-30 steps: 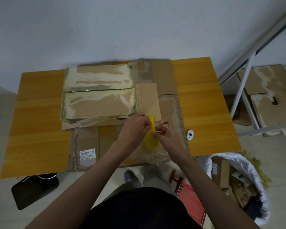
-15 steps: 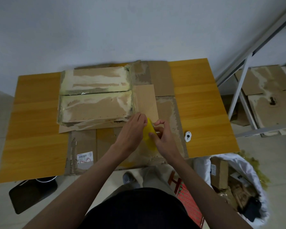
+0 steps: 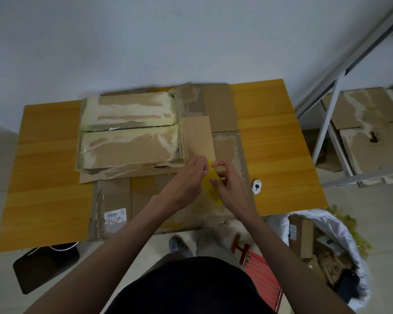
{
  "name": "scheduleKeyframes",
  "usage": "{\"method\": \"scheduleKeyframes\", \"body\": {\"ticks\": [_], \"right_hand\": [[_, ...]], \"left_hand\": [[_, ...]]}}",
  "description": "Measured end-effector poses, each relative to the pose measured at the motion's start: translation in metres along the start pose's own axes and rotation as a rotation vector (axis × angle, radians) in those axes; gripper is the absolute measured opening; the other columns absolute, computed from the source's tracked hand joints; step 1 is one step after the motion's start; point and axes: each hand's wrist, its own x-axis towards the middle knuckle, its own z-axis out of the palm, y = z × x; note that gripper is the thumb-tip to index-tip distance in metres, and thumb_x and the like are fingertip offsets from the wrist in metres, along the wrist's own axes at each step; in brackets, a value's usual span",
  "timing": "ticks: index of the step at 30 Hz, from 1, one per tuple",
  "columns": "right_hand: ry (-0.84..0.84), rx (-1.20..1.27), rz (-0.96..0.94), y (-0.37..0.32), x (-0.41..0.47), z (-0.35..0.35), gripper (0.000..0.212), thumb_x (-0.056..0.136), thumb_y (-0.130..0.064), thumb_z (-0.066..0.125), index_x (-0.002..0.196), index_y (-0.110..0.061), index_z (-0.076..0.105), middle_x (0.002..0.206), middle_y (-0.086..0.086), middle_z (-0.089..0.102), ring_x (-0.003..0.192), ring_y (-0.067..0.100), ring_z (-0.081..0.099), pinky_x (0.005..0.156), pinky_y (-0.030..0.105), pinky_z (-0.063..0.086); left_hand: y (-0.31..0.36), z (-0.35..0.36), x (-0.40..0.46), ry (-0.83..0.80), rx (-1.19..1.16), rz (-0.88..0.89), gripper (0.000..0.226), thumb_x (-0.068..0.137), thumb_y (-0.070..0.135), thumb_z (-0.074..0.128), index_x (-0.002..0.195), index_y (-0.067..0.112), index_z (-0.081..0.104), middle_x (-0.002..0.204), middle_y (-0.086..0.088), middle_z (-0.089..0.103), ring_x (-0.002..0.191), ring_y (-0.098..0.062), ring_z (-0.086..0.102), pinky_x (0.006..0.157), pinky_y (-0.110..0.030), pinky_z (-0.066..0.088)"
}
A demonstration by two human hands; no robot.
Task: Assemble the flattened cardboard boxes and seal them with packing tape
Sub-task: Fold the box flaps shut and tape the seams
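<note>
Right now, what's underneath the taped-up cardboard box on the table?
The taped box lies on flattened cardboard sheets that poke out beyond its right and near sides, spread over the wooden table. How many sheets lie beneath it is hidden by the box.

- Support: rectangular orange-brown wood-grain table (image 3: 279,141), long side left-right, far edge against the pale wall.
- Centre: large flattened brown cardboard sheet (image 3: 222,105), torn corrugated edges, runs from 12 o'clock edge to 6 o'clock edge, slightly overhanging at 6.
- White barcode shipping label (image 3: 115,217) stuck on that sheet, around 7 o'clock.
- On the sheet, 11 o'clock of centre: taped-up flat brown cardboard box (image 3: 129,134), glossy clear tape, yellowish residue patches.
- 3 o'clock, directly on the wood just beside the sheet's edge: small white oval plastic cutter with black mark (image 3: 257,187).
- 9 o'clock end: bare wood.
</note>
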Motion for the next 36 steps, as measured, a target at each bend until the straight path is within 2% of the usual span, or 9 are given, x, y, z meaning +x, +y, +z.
{"method": "scheduleKeyframes", "body": {"ticks": [3,7,12,17,20,23,29,31,36], "right_hand": [[0.015,-0.037,-0.017,0.002,0.002,-0.004,0.014,0.096,-0.012,0.058,0.107,-0.020,0.054,0.095,0.009,0.068,0.080,0.026,0.063,0.065,0.045,0.049],[0.007,-0.059,-0.027,0.008,0.001,-0.012,0.016,0.096,-0.009,0.057,0.091,-0.023,0.051,0.089,-0.001,0.065,0.063,0.009,0.052,0.056,0.030,0.039],[0.021,-0.031,0.014,0.016,-0.003,-0.023,0.019,0.095,-0.009,0.060,0.091,-0.024,0.050,0.089,-0.006,0.062,0.068,0.016,0.055,0.062,0.045,0.046],[0.027,0.018,-0.009,0.024,-0.010,-0.035,0.013,0.096,-0.009,0.060,0.098,-0.017,0.049,0.088,0.002,0.060,0.064,0.003,0.048,0.058,0.020,0.040],[0.042,0.029,0.013,0.029,-0.008,-0.044,0.013,0.096,-0.008,0.059,0.097,-0.016,0.048,0.084,-0.002,0.057,0.063,0.002,0.046,0.057,0.018,0.037],[0.064,0.011,0.044,0.037,0.001,-0.056,0.016,0.096,-0.010,0.060,0.095,-0.020,0.048,0.084,-0.002,0.056,0.066,0.003,0.046,0.062,0.022,0.036],[0.200,-0.178,0.081,0.067,0.050,-0.094,0.015,0.097,-0.010,0.060,0.101,-0.012,0.046,0.090,0.014,0.058,0.069,0.030,0.051,0.058,0.038,0.036],[0.246,-0.279,0.135,0.083,0.076,-0.107,0.018,0.097,-0.008,0.059,0.100,-0.013,0.042,0.087,0.016,0.055,0.069,0.040,0.049,0.056,0.044,0.034],[0.273,-0.575,0.192,0.114,0.128,-0.121,0.017,0.098,-0.003,0.057,0.108,-0.009,0.044,0.087,0.016,0.050,0.073,0.033,0.044,0.060,0.042,0.027]], "left_hand": [[0.006,0.001,0.001,-0.028,-0.017,0.024,0.024,0.097,0.001,0.041,0.089,0.023,0.037,0.084,0.013,0.036,0.074,-0.001,0.038,0.061,-0.020,0.027],[0.008,-0.002,0.011,-0.014,-0.033,-0.033,0.018,0.096,0.000,0.042,0.090,0.017,0.041,0.085,0.011,0.040,0.076,-0.001,0.040,0.064,-0.015,0.030],[0.015,0.003,0.027,-0.064,0.007,-0.093,0.013,0.100,0.007,0.041,0.093,0.018,0.041,0.089,0.008,0.043,0.077,-0.013,0.044,0.062,-0.025,0.029],[0.028,0.019,0.043,-0.148,0.067,-0.153,0.013,0.100,0.006,0.042,0.094,0.017,0.042,0.099,-0.007,0.051,0.088,-0.026,0.049,0.070,-0.034,0.033],[0.034,0.030,0.053,-0.149,0.040,-0.160,0.010,0.100,0.009,0.044,0.092,0.016,0.045,0.096,-0.005,0.050,0.091,-0.027,0.051,0.069,-0.030,0.030],[0.039,0.040,0.067,-0.116,0.080,-0.165,0.008,0.099,0.012,0.051,0.104,0.012,0.045,0.100,-0.004,0.045,0.095,-0.028,0.053,0.071,-0.030,0.031],[0.038,0.040,0.095,-0.151,0.116,-0.215,0.052,0.099,0.033,0.058,0.141,0.009,0.039,0.136,-0.012,0.039,0.117,-0.034,0.052,0.093,-0.042,0.042],[0.035,0.035,0.097,-0.141,0.086,-0.210,0.049,0.100,0.034,0.055,0.141,0.010,0.043,0.133,-0.011,0.042,0.112,-0.031,0.055,0.090,-0.038,0.041],[0.025,0.017,0.093,-0.114,0.167,-0.196,0.036,0.101,0.037,0.053,0.129,0.015,0.052,0.120,-0.004,0.050,0.100,-0.025,0.056,0.083,-0.037,0.047]]}}
